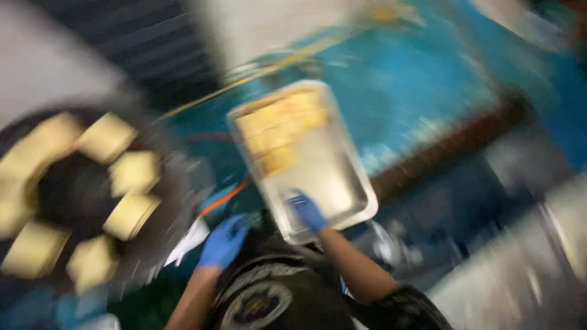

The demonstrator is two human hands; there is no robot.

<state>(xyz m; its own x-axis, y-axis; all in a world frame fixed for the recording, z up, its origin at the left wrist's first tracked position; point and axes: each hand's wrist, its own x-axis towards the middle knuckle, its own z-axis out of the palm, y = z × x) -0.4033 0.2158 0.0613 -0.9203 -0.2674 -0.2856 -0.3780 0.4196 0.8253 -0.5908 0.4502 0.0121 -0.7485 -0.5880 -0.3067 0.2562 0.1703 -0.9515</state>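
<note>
- The whole frame is smeared by motion, so fine detail cannot be read.
- The right hand (307, 211), in a blue glove, grips the near edge of a metal tray (342, 183), fingers lying over the rim onto the tray's inner surface.
- The tray is held out in front of the person, above a blue floor (416, 79), tilted in the view.
- Pale yellow blocks (281, 128) fill the tray's far half; the near half, next to the right hand, is bare metal, so the tray looks about half loaded, judging by how things lie.
- The left hand (223, 241), also gloved in blue, hangs just beside the tray's near left corner; whether it touches the tray, or is open or closed, cannot be told through the blur.
- To the left, well apart from the tray, more pale blocks (128, 171) sit in a ring on a dark round surface (67, 192).
</note>
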